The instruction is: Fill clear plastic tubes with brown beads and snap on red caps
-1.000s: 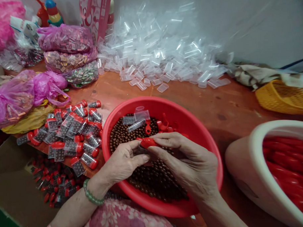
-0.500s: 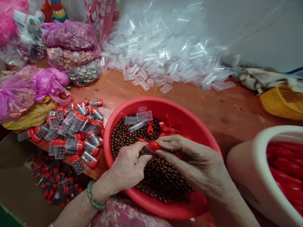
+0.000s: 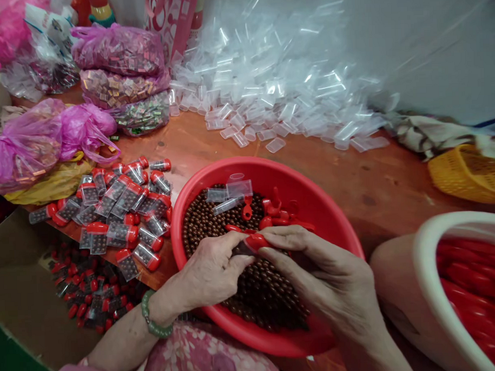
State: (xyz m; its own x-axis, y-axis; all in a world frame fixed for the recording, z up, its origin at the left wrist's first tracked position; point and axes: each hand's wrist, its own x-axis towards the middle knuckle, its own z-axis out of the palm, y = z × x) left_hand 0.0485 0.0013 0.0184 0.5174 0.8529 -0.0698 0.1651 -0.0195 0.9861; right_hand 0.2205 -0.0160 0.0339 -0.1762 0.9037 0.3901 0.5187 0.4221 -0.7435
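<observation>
Over the red basin point(image 3: 183, 209), my left hand point(image 3: 212, 270) is closed around the clear body of a small red-capped container point(image 3: 257, 241). The fingers and thumb of my right hand point(image 3: 315, 264) pinch its red cap from the other side. Much of the container's body is hidden by my fingers. Below, dark brown beads point(image 3: 271, 293) fill much of the basin. Clear plastic tubes point(image 3: 239, 190) and loose red caps point(image 3: 275, 206) lie on the beads toward the back.
Bead-filled containers point(image 3: 122, 198) are heaped left of the basin, with more in a cardboard box point(image 3: 15, 269) below. Clear tubes point(image 3: 277, 98) are piled along the wall. At right stand a cream tub point(image 3: 420, 255) of red parts and a yellow basket point(image 3: 466, 172). Bags point(image 3: 121, 54) sit back left.
Both hands have shifted slightly right with the container between them, still gripping its body and cap. The whole view has also drifted a little.
</observation>
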